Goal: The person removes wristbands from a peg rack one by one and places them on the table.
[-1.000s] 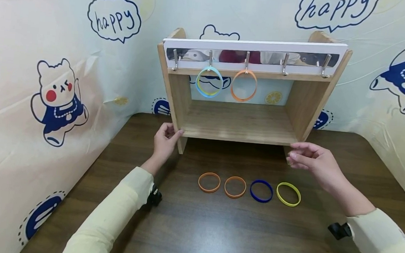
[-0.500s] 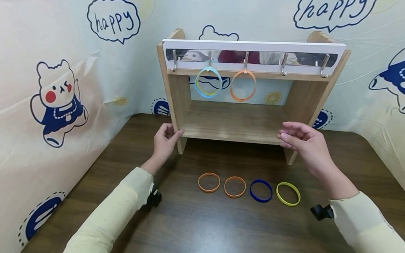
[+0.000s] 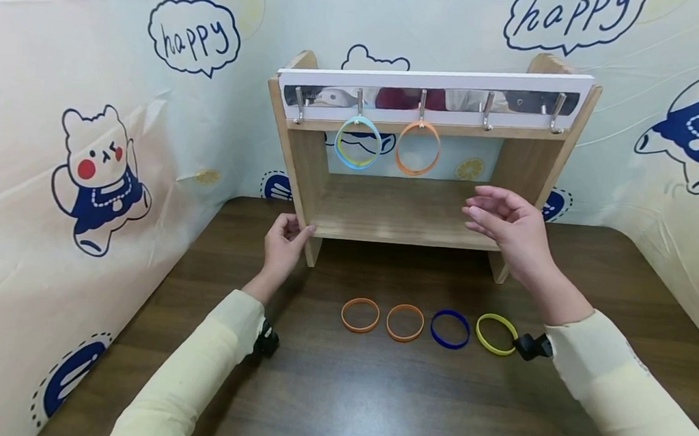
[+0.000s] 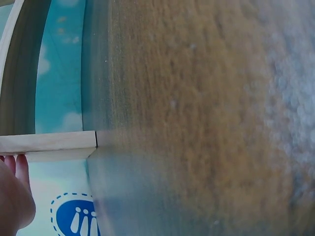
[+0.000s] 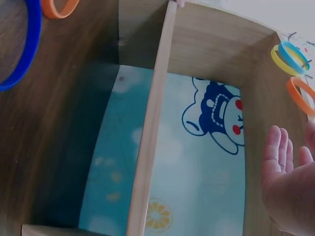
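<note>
My left hand [image 3: 283, 247] holds the front edge of the left side panel of a wooden rack [image 3: 411, 212]. In the left wrist view, its fingers [image 4: 22, 169] touch that panel's outer face. My right hand [image 3: 509, 227] is raised before the rack's right half, fingers loosely bent, holding nothing. On the rack's hook strip hang a light blue wristband [image 3: 338, 150] with a yellow one behind it, and an orange wristband [image 3: 416, 172] on the middle hook. Two orange wristbands, one [image 3: 359, 328] left of the other [image 3: 403, 338], a blue wristband [image 3: 449, 345] and a yellow wristband [image 3: 495, 351] lie on the table.
The dark wooden table [image 3: 372, 404] carries the rack at its back. A patterned cloth [image 3: 165, 128] surrounds it behind and at the sides. Three metal hooks bear no band: one at far left [image 3: 299, 104] and two at right, including the rightmost hook [image 3: 557, 114].
My right hand has moved up and left, from the rack's lower right corner to in front of its shelf. The left hand stays on the side panel. No wristband has moved.
</note>
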Motion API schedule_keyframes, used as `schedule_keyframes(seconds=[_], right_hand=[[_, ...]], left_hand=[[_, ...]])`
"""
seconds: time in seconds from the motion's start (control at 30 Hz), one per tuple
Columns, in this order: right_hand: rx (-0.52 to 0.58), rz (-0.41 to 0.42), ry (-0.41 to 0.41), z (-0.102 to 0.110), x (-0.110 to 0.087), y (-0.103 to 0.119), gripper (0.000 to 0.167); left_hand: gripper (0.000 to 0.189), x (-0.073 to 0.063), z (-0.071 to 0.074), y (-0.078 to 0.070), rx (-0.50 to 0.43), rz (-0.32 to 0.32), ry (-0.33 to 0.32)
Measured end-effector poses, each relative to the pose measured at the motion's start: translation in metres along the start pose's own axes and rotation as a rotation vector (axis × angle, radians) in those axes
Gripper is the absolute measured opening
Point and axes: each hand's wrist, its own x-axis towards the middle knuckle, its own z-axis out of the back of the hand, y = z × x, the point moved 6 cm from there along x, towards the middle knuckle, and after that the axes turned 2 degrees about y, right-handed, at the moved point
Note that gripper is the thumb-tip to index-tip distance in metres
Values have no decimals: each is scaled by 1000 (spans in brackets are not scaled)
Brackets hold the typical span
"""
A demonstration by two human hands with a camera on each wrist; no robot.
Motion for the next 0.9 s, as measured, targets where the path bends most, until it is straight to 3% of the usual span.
schedule_keyframes(seconds=[0.27, 0.37, 0.6, 0.9], right_hand=[[26, 23, -36, -14, 11, 4, 33], [52, 50, -41, -21, 16, 8, 33], [87, 86, -47, -33, 26, 11, 30], [77, 68, -83, -44, 36, 12, 34]], left_hand=[[27, -12, -2, -32, 9, -20, 24], [27, -12, -2, -34, 8, -22, 22], [33, 0, -1, 1, 1, -10, 7], [30, 0, 0, 1, 0, -42, -9]])
